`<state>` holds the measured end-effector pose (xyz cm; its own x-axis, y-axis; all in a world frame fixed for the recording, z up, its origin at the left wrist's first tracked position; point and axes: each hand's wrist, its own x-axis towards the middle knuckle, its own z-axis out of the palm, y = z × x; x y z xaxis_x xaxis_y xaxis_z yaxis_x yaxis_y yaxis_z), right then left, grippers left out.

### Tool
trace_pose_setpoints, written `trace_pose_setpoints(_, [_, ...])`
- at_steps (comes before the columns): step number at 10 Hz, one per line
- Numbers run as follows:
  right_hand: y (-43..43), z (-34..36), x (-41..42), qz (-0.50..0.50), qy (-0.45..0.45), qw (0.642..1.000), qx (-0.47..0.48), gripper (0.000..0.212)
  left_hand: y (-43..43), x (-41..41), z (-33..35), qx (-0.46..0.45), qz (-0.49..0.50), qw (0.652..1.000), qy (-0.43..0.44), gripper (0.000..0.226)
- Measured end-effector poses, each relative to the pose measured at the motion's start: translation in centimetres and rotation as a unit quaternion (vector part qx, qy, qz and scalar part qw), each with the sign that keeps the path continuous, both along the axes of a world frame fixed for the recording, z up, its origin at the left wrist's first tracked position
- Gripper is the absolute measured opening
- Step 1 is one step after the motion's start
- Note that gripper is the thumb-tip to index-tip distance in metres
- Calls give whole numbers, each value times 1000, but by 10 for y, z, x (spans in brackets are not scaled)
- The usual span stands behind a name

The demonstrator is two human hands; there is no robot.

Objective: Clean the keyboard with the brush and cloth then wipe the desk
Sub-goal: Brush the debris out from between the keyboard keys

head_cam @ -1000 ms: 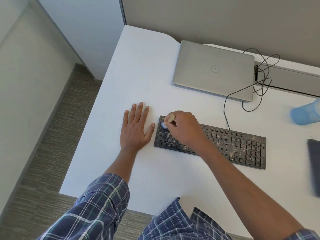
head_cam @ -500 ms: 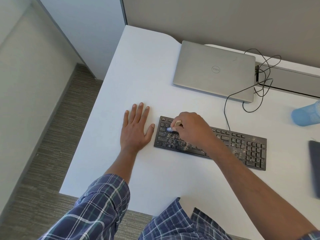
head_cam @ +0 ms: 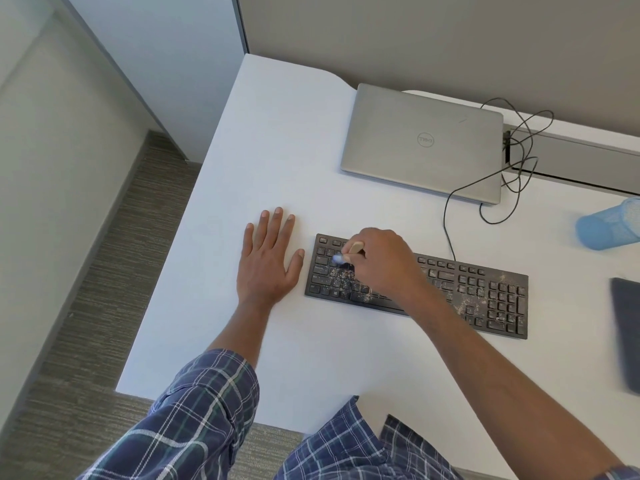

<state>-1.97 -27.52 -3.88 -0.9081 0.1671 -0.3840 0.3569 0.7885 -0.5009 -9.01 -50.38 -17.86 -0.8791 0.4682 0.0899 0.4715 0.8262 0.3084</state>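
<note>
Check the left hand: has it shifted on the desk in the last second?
No. The left hand lies flat on the desk, thumb just beside the left end of the keyboard, as before.

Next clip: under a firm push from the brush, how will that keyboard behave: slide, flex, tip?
The keyboard looks a thin rigid slab lying flat: probably no flex or tipping. It may slide on the smooth desk, since the left hand rests beside it, not on it. Loose crumbs would likely scatter.

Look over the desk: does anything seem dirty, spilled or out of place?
Yes. Pale crumbs litter the black keyboard, thickest at its left end under the brush in the right hand, and again near the number pad.
</note>
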Motion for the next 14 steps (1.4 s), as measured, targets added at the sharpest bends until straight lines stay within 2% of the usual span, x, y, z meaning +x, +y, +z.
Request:
trace_pose_setpoints(2, [13,10,4,16,-40,994,96,9,1,0,0,2,3,1000,2,72])
trace_pose_setpoints(4, [-2,20,-13,-73,3,995,-69,11,1,1,2,1,3,1000,3,71])
trace_pose_setpoints(6, [5,12,-5,-60,-15,998,-16,15,1,1,3,0,2,1000,4,72])
trace_pose_setpoints(8, [40,18,24,-51,-49,992,104,12,2,3,2,9,6,1000,0,72])
trace_pose_setpoints(9, [47,19,29,-47,-60,988,132,11,2,3,2,13,8,1000,0,72])
trace_pose_setpoints(12, [27,11,12,-127,16,990,-60,13,2,2,5,8,5,1000,-4,72])
trace_pose_setpoints(13, [27,1,13,-132,30,989,-66,16,2,2,5,9,5,1000,-6,72])
trace_pose_setpoints(14, [42,-4,26,-141,32,989,-24,19,1,2,4,5,5,1000,-4,72])
